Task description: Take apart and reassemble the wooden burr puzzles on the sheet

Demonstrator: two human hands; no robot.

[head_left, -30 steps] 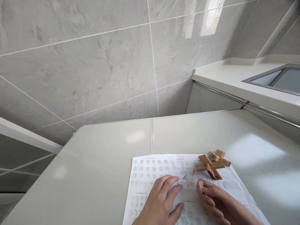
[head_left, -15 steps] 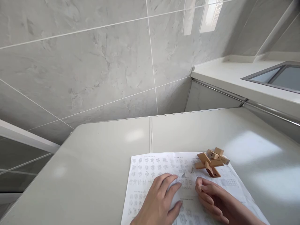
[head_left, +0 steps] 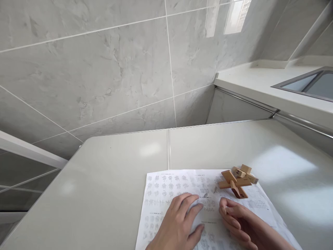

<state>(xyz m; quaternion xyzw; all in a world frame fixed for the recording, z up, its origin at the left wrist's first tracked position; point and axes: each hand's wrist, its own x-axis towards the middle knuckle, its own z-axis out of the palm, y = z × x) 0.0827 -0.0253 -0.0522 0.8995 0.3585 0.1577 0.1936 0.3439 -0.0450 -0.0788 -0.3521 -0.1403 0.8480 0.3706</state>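
A printed paper sheet [head_left: 156, 187] with rows of small line drawings lies flat under both hands. My left hand [head_left: 179, 218] rests palm down on it, fingers bent and spread, holding nothing. To its right, my right hand [head_left: 239, 222] lies on its side, fingers curled and the thumb against the index finger; nothing shows in it. Just beyond that hand, touching neither, several notched wooden puzzle pieces [head_left: 235, 184] sit crossed in a cluster on the sheet's far right corner. Numbers are marked on some of them. The lower ends of both hands are cut off by the frame.
A pale, glossy table [head_left: 109, 180] with a seam across it carries the sheet. Beyond its far edge stands a grey tiled wall [head_left: 104, 76]. On the right is a white counter [head_left: 249, 78] with a metal-framed sink [head_left: 288, 83].
The view has shifted slightly. Both hands and the wooden pieces keep their places on the sheet.
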